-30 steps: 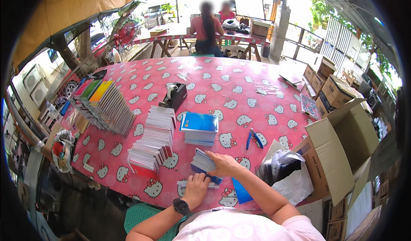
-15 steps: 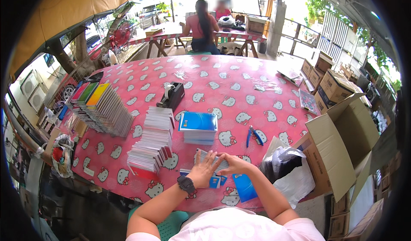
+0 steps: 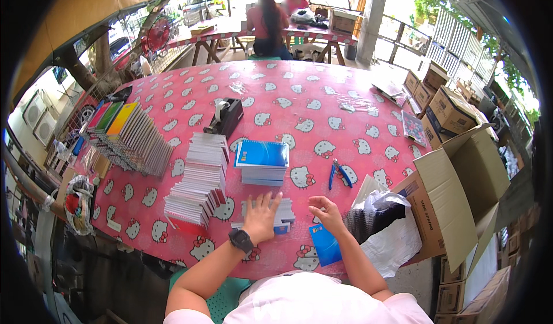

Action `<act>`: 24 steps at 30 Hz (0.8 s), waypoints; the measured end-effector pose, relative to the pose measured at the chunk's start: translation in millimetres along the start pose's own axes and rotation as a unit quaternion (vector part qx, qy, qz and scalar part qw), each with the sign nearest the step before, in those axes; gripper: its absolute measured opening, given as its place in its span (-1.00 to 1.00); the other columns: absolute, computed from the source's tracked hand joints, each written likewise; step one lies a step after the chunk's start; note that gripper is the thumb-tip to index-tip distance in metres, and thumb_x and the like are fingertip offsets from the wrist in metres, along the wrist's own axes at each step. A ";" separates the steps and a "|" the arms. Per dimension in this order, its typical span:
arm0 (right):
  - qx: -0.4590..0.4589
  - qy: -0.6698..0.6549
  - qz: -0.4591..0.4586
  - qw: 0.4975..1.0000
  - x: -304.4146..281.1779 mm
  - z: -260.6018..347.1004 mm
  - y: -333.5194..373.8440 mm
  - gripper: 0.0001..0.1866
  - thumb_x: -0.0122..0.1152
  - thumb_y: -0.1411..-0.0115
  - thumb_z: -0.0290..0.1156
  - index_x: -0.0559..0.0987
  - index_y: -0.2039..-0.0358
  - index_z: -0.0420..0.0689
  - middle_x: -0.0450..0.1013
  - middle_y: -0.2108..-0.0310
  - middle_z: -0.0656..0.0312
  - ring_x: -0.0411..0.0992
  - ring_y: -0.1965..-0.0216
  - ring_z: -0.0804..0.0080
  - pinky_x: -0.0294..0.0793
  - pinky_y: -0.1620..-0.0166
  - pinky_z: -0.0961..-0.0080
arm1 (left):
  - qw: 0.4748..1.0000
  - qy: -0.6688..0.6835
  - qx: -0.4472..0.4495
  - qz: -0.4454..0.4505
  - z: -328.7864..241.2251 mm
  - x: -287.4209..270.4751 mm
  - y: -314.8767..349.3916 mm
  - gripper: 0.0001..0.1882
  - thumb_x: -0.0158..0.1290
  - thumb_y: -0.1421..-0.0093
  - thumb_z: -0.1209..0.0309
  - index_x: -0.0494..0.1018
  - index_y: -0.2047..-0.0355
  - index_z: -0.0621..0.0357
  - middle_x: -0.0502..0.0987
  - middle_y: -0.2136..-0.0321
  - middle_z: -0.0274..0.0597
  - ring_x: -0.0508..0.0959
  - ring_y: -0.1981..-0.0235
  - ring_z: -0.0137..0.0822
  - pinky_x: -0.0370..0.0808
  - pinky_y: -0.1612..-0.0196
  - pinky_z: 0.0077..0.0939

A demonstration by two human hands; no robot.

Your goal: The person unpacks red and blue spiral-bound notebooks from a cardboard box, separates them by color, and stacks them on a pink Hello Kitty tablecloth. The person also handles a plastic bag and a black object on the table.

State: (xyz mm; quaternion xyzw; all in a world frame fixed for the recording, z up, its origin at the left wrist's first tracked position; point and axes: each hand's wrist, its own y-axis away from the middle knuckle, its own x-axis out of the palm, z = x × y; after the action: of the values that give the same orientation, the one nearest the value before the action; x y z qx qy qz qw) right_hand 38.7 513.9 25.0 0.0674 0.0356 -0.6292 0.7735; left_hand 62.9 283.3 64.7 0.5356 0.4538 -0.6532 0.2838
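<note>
My left hand (image 3: pixel 260 219), with a dark watch at its wrist, lies with fingers spread on loose white notebook pages (image 3: pixel 284 210) with bits of blue at their near edge. The hand hides part of these pages. My right hand (image 3: pixel 326 213) is raised to the right of them, fingers loosely bent and apart, with nothing visible in it. Just below it, a blue notebook cover (image 3: pixel 326 248) rests near the table's front edge. Beyond my left hand stands a stack of blue notebooks (image 3: pixel 262 154). A long row of leaning red-covered notebooks (image 3: pixel 199 180) lies to its left.
Blue-handled pliers (image 3: pixel 340 174) lie right of the blue stack. A black tape dispenser (image 3: pixel 226 116) sits behind the row. Spiral notebooks (image 3: pixel 129 137) are piled at left. At right are a plastic bag (image 3: pixel 385 203) and an open carton (image 3: pixel 429 209). Two people sit at a far table.
My hands, together over the pages before, are now apart. The left has slid leftward and flattened on the pages; the right has moved right and lifted away. The whole view has shifted slightly.
</note>
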 end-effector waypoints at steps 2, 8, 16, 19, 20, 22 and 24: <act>-0.012 -0.058 -0.002 0.998 3.5 2.3 -4.4 -0.59 0.21 -0.10 -0.37 0.39 0.05 -0.21 0.43 0.22 0.23 0.38 0.20 0.56 0.38 0.15 0.62 | 0.999 0.036 -0.005 0.036 3.6 2.7 -3.4 -0.08 0.24 0.32 0.36 0.09 -0.12 0.11 0.35 0.16 -0.10 0.36 0.09 -0.11 0.18 -0.09 -0.13; -0.027 -0.137 0.102 0.985 -4.2 5.5 -2.0 -0.03 0.39 0.11 -0.17 0.01 -0.22 -0.08 0.09 -0.16 0.02 0.09 -0.17 0.25 0.19 -0.13 0.33 | 0.897 0.409 -0.165 -0.024 12.5 -0.8 -8.4 -0.26 0.22 0.19 0.46 0.19 -0.05 0.12 0.38 0.11 -0.10 0.35 0.00 -0.19 0.25 -0.08 -0.15; -0.090 0.111 0.199 0.969 27.6 76.3 -14.6 0.07 0.48 0.36 -0.30 0.10 -0.21 0.01 0.08 -0.19 0.13 -0.03 -0.25 0.22 0.04 -0.21 0.20 | 0.360 0.892 -0.210 -0.177 -14.0 22.4 22.4 -0.35 0.19 0.04 0.43 0.19 -0.07 0.16 0.36 0.03 -0.17 0.39 0.00 -0.22 0.35 -0.07 -0.30; -0.177 0.260 0.207 0.926 38.5 84.8 -24.2 -0.04 0.41 0.38 -0.40 0.20 -0.14 -0.03 0.20 -0.07 0.10 0.10 -0.15 0.14 0.18 -0.16 0.25 | 0.469 0.812 -0.254 -0.239 4.3 49.8 49.0 -0.07 0.25 0.17 0.53 -0.02 -0.20 0.11 0.12 -0.15 -0.11 0.17 -0.17 -0.21 0.17 -0.18 -0.25; -0.186 0.313 0.216 0.906 41.2 86.8 -25.9 -0.04 0.39 0.39 -0.42 0.21 -0.14 -0.04 0.22 -0.04 0.08 0.12 -0.12 0.10 0.20 -0.15 0.26 | 0.534 0.757 -0.268 -0.266 14.0 55.9 59.8 0.00 0.27 0.22 0.56 -0.05 -0.21 0.08 0.07 -0.17 -0.10 0.13 -0.19 -0.21 0.12 -0.20 -0.24; -0.203 0.364 0.230 0.879 42.1 71.8 -32.6 -0.04 0.37 0.41 -0.45 0.21 -0.14 -0.04 0.21 -0.03 0.08 0.13 -0.09 0.06 0.21 -0.15 0.25 | 0.692 0.624 -0.268 -0.245 26.0 59.2 71.5 0.22 0.33 0.34 0.53 -0.22 -0.27 0.08 -0.06 -0.22 -0.03 0.02 -0.25 -0.16 -0.05 -0.26 -0.27; -0.204 0.394 0.247 0.861 42.0 56.9 -37.0 -0.04 0.36 0.42 -0.47 0.22 -0.13 -0.04 0.20 -0.04 0.08 0.13 -0.09 0.06 0.19 -0.16 0.25 | 0.782 0.543 -0.218 -0.216 32.5 62.1 76.2 0.27 0.35 0.38 0.50 -0.26 -0.28 0.07 -0.08 -0.24 -0.01 -0.03 -0.27 -0.14 -0.11 -0.28 -0.30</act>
State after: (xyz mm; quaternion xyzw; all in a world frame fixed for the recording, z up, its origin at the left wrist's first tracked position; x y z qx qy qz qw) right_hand 9.4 457.4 73.2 0.1571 0.4474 -0.3171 0.8214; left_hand 97.3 228.7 -16.3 0.6130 0.7672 -0.1823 -0.0489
